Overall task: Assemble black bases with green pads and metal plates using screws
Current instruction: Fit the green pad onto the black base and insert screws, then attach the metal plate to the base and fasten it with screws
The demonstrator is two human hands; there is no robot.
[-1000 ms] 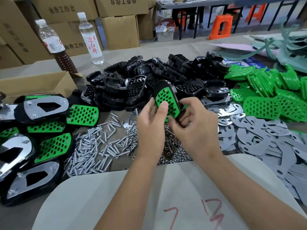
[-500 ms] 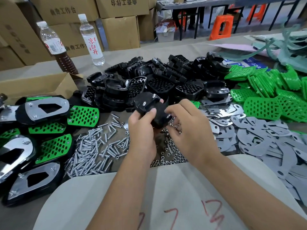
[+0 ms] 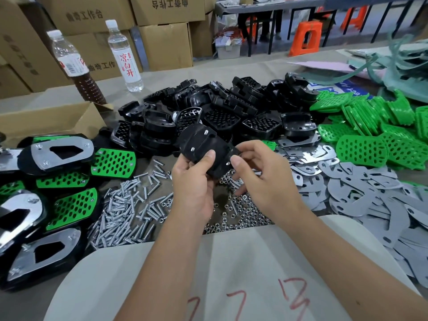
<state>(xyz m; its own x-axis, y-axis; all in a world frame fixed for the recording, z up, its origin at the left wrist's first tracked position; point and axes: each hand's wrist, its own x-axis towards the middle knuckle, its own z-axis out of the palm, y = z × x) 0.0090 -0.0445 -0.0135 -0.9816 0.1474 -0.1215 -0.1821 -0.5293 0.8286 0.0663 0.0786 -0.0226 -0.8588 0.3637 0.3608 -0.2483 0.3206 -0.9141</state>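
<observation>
A black base (image 3: pixel 203 147) is held above the table with its dark underside up, and three screw tips poke through it. My left hand (image 3: pixel 192 181) grips its near edge with the thumb on top. My right hand (image 3: pixel 261 177) holds its right end, index fingertip by a screw tip. Its green pad faces away, hidden. Loose screws (image 3: pixel 125 212) lie below left, small nuts (image 3: pixel 238 214) under my hands. Metal plates (image 3: pixel 370 200) spread to the right. Green pads (image 3: pixel 375 126) pile far right. Loose black bases (image 3: pixel 231 112) heap behind.
Finished assemblies (image 3: pixel 58 181) with green pads and metal plates lie stacked at the left. An open cardboard box (image 3: pixel 46 121) and two bottles (image 3: pixel 125 59) stand at the back left. A white board (image 3: pixel 231 274) with red marks covers the near table edge.
The base showed its green pad one second ago; my hands have flipped it so the black underside with screw tips faces up, and lifted it slightly.
</observation>
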